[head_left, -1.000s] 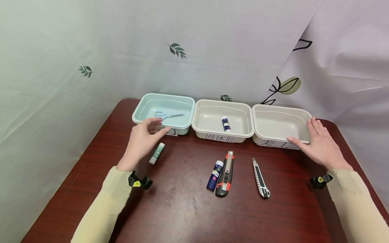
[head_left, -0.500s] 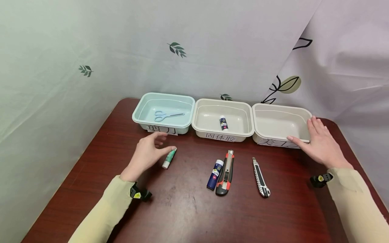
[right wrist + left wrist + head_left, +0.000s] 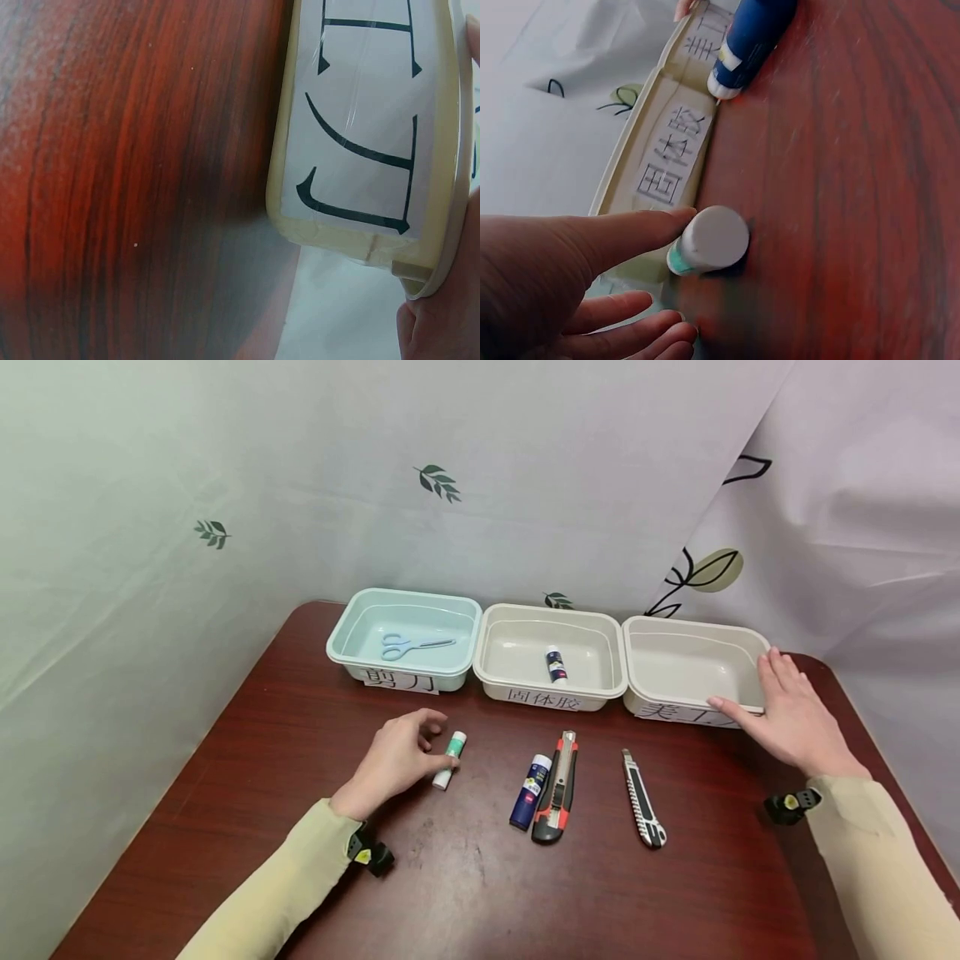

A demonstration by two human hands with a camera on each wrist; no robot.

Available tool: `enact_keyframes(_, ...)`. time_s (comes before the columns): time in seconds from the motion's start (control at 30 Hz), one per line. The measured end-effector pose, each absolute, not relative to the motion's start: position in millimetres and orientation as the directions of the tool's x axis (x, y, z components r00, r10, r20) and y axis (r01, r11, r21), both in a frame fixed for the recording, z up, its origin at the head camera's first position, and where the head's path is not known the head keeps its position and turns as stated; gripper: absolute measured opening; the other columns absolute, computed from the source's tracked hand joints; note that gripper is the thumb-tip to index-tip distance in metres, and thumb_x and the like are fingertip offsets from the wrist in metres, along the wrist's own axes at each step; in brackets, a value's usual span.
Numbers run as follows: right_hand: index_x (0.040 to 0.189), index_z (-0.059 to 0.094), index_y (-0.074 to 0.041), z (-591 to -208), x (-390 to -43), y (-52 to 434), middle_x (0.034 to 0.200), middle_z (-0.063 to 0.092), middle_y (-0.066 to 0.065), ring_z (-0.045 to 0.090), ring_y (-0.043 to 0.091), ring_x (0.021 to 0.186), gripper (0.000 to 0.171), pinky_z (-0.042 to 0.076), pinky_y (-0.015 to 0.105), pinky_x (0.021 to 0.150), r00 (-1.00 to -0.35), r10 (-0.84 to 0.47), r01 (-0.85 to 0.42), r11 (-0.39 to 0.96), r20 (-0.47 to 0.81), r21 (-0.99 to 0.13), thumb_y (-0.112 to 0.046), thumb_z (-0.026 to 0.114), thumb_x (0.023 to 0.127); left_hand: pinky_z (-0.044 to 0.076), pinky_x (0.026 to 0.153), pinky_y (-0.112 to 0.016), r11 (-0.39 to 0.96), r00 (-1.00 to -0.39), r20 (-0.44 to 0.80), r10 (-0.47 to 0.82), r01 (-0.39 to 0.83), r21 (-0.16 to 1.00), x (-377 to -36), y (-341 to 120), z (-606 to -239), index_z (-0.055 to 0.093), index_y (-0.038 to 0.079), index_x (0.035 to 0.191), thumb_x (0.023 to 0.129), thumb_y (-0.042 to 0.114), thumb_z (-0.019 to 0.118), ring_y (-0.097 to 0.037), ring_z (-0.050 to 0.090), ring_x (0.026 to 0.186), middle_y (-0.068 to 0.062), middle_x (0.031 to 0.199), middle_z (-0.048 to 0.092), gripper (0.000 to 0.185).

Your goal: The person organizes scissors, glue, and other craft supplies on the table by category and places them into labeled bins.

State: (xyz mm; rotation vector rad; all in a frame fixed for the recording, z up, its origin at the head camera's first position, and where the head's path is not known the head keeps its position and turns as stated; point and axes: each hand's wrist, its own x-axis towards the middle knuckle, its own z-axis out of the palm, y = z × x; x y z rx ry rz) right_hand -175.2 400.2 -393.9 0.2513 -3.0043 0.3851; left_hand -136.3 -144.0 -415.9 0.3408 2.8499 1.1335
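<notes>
My left hand (image 3: 393,756) is over the table, its thumb tip at a white and green glue stick (image 3: 454,746). In the left wrist view the thumb (image 3: 634,234) reaches the glue stick's side (image 3: 718,236), while the other fingers are spread apart from it. My right hand (image 3: 798,718) rests on the right corner of a beige bin (image 3: 693,628), thumb along its front rim and fingers over its side. A blue glue stick (image 3: 530,793) lies beside a red and black utility knife (image 3: 557,789). Farther right is a white and black utility knife (image 3: 642,799).
A light blue bin (image 3: 405,602) with blue scissors (image 3: 416,646) and a middle beige bin (image 3: 551,617) with another blue glue stick (image 3: 557,665) line the table's back, beside the right bin. Paper labels are on their fronts. A fabric backdrop (image 3: 300,460) hangs behind.
My left hand has moved right and nearer the body, away from the light blue bin. The green glue stick has shifted right across the table with it. My right hand has stayed put.
</notes>
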Motion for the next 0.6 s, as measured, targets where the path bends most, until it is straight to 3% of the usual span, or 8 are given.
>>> enact_keyframes(0.27,0.155,0.01,0.014,-393.2,-174.9,399.2,0.163,-0.002,0.031,-0.005,0.041,0.152,0.104,-0.004,0.05,0.121,-0.982,-0.148,-0.173,0.955,0.119,-0.242,-0.057,0.058,0.097,0.052,0.071,-0.034,0.723,-0.968,0.014,0.252,0.198,0.662,-136.9,-134.5,-419.8,0.068,0.006,0.121,0.074,0.018,0.093,-0.008,0.061,0.074,0.002,0.092,0.065,0.054)
enact_keyframes(0.6,0.155,0.01,0.014,-392.2,-174.4,398.9,0.163,-0.002,0.031,-0.006,0.039,0.152,0.104,-0.003,0.05,0.121,-0.982,-0.147,-0.173,0.954,0.119,-0.245,-0.057,0.058,0.097,0.049,0.068,-0.032,0.741,-0.961,0.039,0.274,0.237,0.629,-137.5,-133.4,-421.4,0.071,0.008,0.113,0.079,0.017,0.088,-0.008,0.057,0.07,0.006,0.082,0.062,0.039)
